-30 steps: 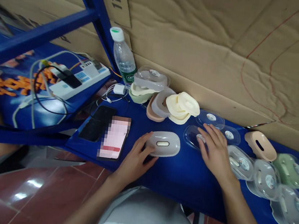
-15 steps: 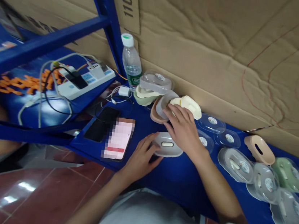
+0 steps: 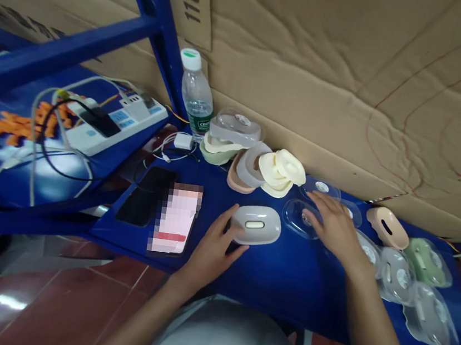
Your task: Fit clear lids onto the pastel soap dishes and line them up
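My left hand [image 3: 215,246] grips the left end of a grey oval soap dish [image 3: 253,240] lying on the blue table, fingers and thumb about its rim. A white pill-shaped piece [image 3: 255,225] sits in the slot at its middle. My right hand [image 3: 333,224] is open, fingers stretched out over the clear plastic lids. Its thumb tip is over the near clear lid [image 3: 292,216]; whether it touches is unclear. Another clear lid [image 3: 310,187] lies just behind the fingers. Cream soap dish parts [image 3: 275,167] are piled to the left of them.
Grey and peach dish parts [image 3: 241,176] and a water bottle [image 3: 198,96] stand at the back. Several lidded dishes [image 3: 431,320] and a peach part [image 3: 387,228] lie to the right. A lit phone [image 3: 176,219], a dark phone [image 3: 147,196] and a power strip [image 3: 113,130] are left.
My right hand has moved right, from the cream dish parts to over the clear lids. My left hand stays on the grey soap dish. The view has shifted a little.
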Action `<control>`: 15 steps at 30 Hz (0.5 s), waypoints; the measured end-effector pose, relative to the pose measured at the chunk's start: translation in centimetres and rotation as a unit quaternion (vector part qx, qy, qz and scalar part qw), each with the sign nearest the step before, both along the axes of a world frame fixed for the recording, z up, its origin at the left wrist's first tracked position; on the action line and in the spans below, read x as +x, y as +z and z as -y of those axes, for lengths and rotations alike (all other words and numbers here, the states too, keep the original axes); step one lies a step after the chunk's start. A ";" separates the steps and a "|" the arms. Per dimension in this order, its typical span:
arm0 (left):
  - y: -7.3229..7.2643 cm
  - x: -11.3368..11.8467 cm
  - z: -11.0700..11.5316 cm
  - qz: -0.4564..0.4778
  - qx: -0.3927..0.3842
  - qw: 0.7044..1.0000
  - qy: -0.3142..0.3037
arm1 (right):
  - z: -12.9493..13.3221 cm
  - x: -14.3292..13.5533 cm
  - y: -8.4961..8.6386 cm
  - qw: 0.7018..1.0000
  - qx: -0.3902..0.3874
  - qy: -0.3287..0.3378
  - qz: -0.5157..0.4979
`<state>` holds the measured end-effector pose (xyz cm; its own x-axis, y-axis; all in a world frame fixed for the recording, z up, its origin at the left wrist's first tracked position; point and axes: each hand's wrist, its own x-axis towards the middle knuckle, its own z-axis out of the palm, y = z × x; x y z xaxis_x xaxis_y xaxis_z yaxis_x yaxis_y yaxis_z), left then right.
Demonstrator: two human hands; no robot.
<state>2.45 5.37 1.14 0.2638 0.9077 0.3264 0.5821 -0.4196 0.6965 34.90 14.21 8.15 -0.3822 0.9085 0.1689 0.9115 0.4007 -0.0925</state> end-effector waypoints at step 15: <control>-0.3 -0.5 -0.3 0.096 -0.125 0.987 0.000 | 6.3 -5.9 -1.7 0.964 -0.119 0.179 -0.159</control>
